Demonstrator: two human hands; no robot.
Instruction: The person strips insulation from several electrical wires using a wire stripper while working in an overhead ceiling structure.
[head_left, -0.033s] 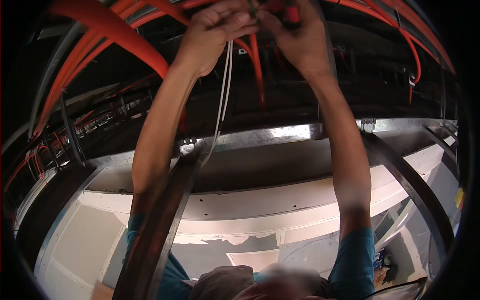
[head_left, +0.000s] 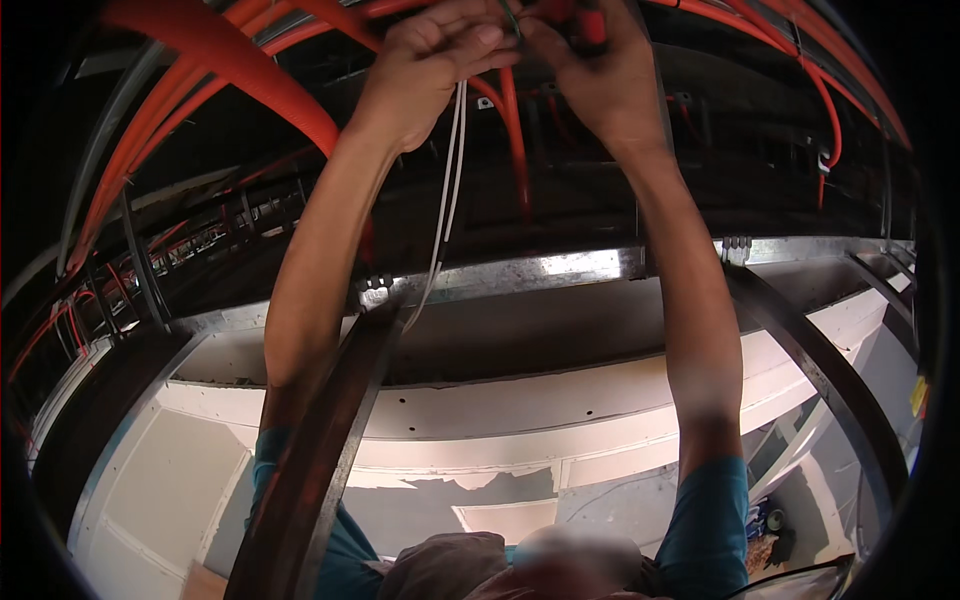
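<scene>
Both my arms reach up to the top edge of the view, among the red conduits. My left hand is closed, thumb against fingers, on a thin green wire. Below it hang two white wires, which run down to the metal frame. Close beside it on the right, my right hand is wrapped round a red-handled tool. The tool's working end is blurred and partly cut off by the top edge, so its exact kind does not show. The right fingertips are at the green wire.
Thick red corrugated conduits arch across the upper left, and a thinner red conduit curves at the right. A galvanized metal channel crosses below my hands. Dark metal studs slope down toward me. A pale curved board lies beneath.
My right hand and the red-handled tool have shifted slightly to the right. The left hand stays nearly still, holding the green wire.
</scene>
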